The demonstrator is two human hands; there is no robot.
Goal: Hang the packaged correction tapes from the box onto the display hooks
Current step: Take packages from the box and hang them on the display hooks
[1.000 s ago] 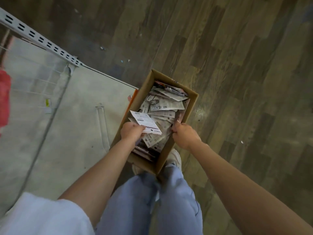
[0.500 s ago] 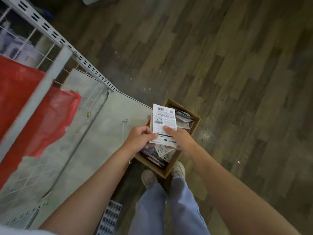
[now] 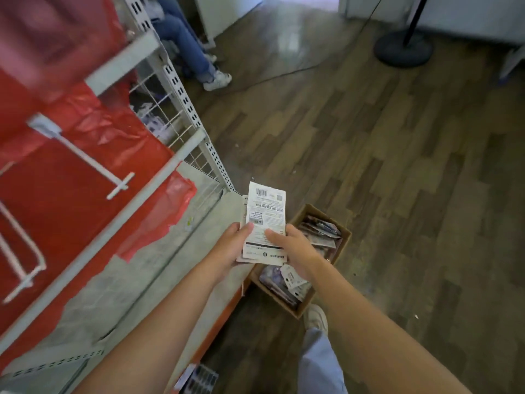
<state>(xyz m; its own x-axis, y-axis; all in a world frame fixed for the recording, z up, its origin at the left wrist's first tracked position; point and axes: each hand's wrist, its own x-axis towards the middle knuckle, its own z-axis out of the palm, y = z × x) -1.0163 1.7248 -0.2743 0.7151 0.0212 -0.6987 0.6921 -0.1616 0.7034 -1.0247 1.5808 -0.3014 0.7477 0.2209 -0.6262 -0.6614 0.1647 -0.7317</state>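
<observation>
I hold a small stack of packaged correction tapes (image 3: 265,220) upright above the box, white printed backs facing me. My left hand (image 3: 231,247) grips the stack's left edge with the thumb on its face. My right hand (image 3: 294,250) holds the right edge, thumb pressed across the lower front. The cardboard box (image 3: 342,245) stands on the wooden floor just below and to the right, with several more packs inside. A white display hook (image 3: 85,160) juts from the red-backed rack at the left; another wire hook (image 3: 22,251) sits lower left.
The white shelving upright (image 3: 181,89) and wire grid stand left of the box, with a grey base shelf (image 3: 142,280) below. Another person's legs (image 3: 193,49) are at the top. A black stand base (image 3: 403,49) is at top right. My foot (image 3: 315,317) is beside the box.
Both hands lifted the packs out of the box and brought them up in front of me. My view rose from the box toward the rack and its hooks.
</observation>
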